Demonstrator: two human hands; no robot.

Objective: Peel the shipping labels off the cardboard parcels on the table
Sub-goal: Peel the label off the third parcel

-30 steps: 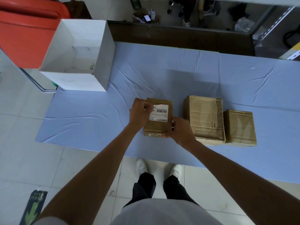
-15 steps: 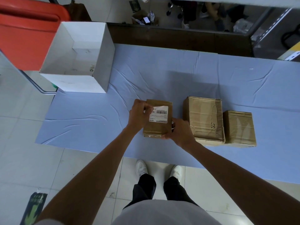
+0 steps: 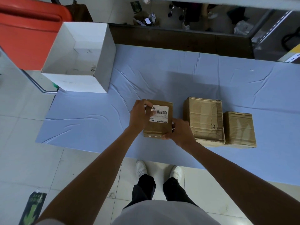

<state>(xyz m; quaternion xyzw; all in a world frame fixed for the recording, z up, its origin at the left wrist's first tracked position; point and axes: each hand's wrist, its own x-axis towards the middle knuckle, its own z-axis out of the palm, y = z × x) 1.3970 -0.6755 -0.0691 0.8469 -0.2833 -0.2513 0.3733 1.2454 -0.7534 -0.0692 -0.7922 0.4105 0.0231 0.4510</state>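
Observation:
A small brown cardboard parcel (image 3: 159, 127) stands on the blue-covered table (image 3: 90, 120) near its front edge. A white shipping label (image 3: 160, 115) with a barcode sits on its top face. My left hand (image 3: 140, 115) pinches the label's left edge, which is lifted off the cardboard. My right hand (image 3: 180, 133) grips the parcel's front right corner. Two more brown parcels stand to the right: a larger one (image 3: 204, 119) and a smaller one (image 3: 238, 129). No label shows on their tops.
An open white box (image 3: 78, 82) stands on the table's back left corner. A red bin (image 3: 24, 33) is behind it on the floor. A metal rail (image 3: 39, 85) runs by the table's left side. A dark board (image 3: 178, 39) borders the far edge.
The label's left edge has come up further from the parcel under my left hand. My right hand keeps its hold on the parcel's corner.

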